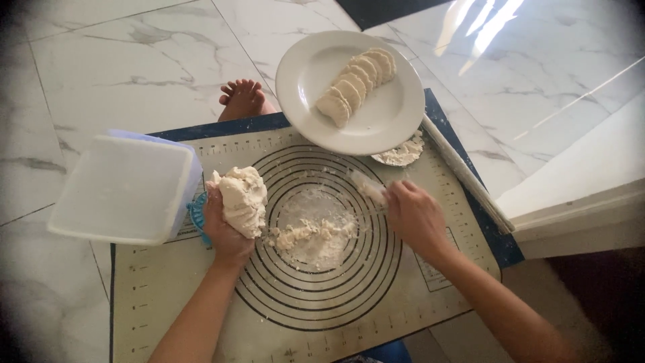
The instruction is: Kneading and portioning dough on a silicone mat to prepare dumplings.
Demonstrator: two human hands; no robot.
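Observation:
My left hand (225,232) grips a big lump of pale dough (242,199) above the left side of a beige baking mat (322,309) printed with dark rings. My right hand (415,216) holds a knife (369,189) smeared with dough, its blade pointing left toward the lump. Between the hands lies a patch of flour and dough scraps (312,235) at the rings' centre.
A white plate (383,117) with a row of shaped dough pieces (356,84) sits at the mat's far edge, beside a small flour heap (403,153). A lidded translucent plastic box (124,188) stands left. A rolling pin (463,171) lies right. A bare foot (243,99) rests on the marble floor.

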